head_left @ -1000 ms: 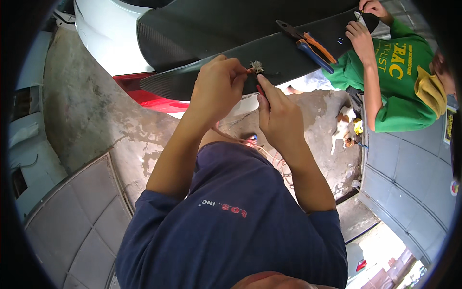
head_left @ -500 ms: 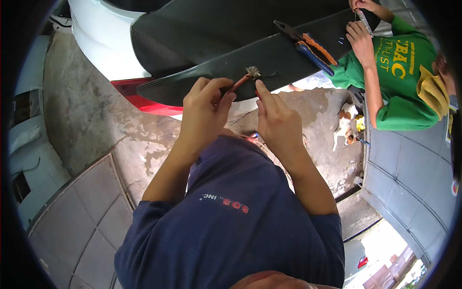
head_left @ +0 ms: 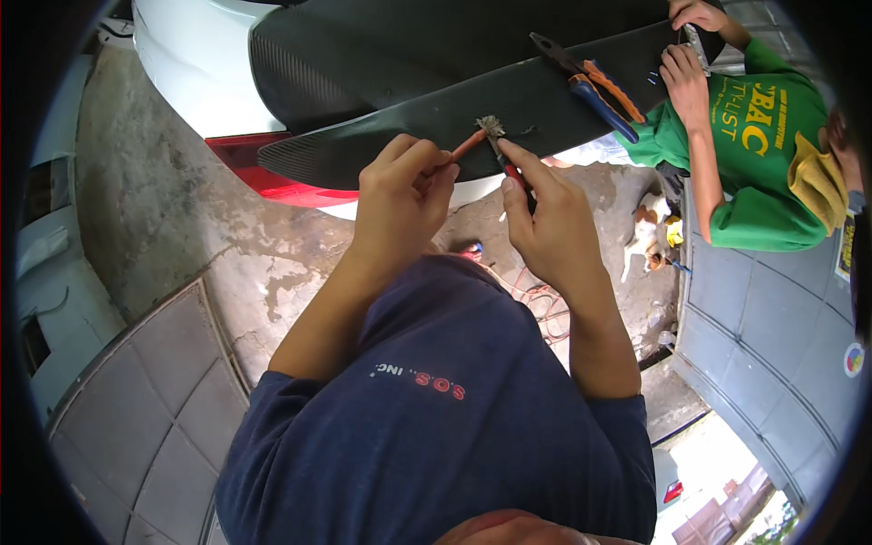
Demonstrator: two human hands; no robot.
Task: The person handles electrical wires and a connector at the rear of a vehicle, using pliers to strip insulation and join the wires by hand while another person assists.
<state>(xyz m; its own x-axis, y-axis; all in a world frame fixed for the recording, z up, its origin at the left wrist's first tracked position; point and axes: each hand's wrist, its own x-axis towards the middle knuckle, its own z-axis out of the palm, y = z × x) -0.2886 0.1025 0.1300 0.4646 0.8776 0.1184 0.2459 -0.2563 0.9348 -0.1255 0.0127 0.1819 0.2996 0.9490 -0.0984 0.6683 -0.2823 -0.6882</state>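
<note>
My left hand [head_left: 400,191] pinches an orange-brown cable [head_left: 468,145]. Its far end bursts into a tuft of pale frayed strands [head_left: 490,125], held over a long black ribbed panel [head_left: 336,150]. In my right hand [head_left: 559,218] is a slim tool [head_left: 510,170] with a red and black handle, my index finger stretched along it. The tool's dark tip meets the cable just below the frayed strands; whether it is a blade cannot be made out. A little dark scrap [head_left: 529,130] lies on the panel beside the tuft.
Pliers [head_left: 604,98] with blue and orange handles lie on the panel, right of my hands. A co-worker in a green shirt [head_left: 763,163] handles a silvery strip at the far right. Behind are a white car [head_left: 182,64], a dog [head_left: 647,232] and a reddish hose [head_left: 545,304] on the floor.
My right hand has moved right and slightly down, and more of the red and black tool shows. The cable's frayed end has shifted slightly right and up.
</note>
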